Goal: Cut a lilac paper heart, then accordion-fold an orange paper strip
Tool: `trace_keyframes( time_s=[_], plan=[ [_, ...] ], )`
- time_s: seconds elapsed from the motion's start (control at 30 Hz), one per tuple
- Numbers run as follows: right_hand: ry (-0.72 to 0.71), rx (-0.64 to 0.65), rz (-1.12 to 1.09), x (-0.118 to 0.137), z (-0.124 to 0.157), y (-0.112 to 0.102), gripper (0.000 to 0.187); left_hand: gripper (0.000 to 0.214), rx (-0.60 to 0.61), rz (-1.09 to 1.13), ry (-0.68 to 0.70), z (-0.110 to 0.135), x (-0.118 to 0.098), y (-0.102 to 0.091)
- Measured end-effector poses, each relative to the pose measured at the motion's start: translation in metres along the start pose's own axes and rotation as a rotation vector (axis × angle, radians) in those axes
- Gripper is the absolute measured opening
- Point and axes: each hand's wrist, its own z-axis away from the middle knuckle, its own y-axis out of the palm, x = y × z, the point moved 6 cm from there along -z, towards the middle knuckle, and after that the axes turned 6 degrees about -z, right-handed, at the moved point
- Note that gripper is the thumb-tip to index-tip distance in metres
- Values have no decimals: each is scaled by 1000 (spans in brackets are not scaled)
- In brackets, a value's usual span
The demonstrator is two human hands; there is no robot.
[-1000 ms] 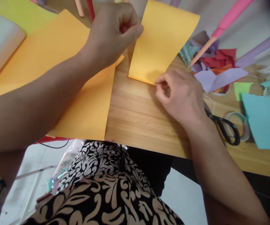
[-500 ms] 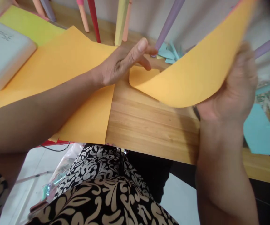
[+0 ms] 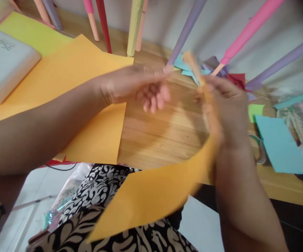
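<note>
My right hand [image 3: 226, 105] is closed on an orange paper sheet [image 3: 151, 196], which hangs down from it toward my lap, blurred by motion. The sheet's top edge sticks up above my fingers. My left hand [image 3: 143, 87] hovers over the wooden table [image 3: 162, 136], palm down with fingers loosely spread, holding nothing, just left of the held sheet. A larger orange sheet [image 3: 69, 91] lies flat on the table under my left forearm.
A white box [image 3: 4, 66] and a yellow sheet [image 3: 33, 33] sit at the far left. Rolled paper tubes [image 3: 134, 26] in pink, purple and yellow lean against the wall. Coloured paper scraps [image 3: 235, 78] and a teal sheet [image 3: 279, 143] lie at the right.
My right hand has swung the orange sheet from raised over the table down toward my lap. My left hand let go of it and opened.
</note>
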Motion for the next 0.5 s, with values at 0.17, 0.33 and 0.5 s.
trace_keyframes(
  time_s=[0.17,0.33,0.5],
  plan=[
    [88,40,-88,4,5,33,18,31,-746,-182,-70,3,26,-56],
    [103,42,-99,-1,1,34,17,29,-574,-553,173,-10,16,-35],
    [101,37,-116,-2,1,36,17,34,-445,-697,245,-19,23,-24]
  ],
)
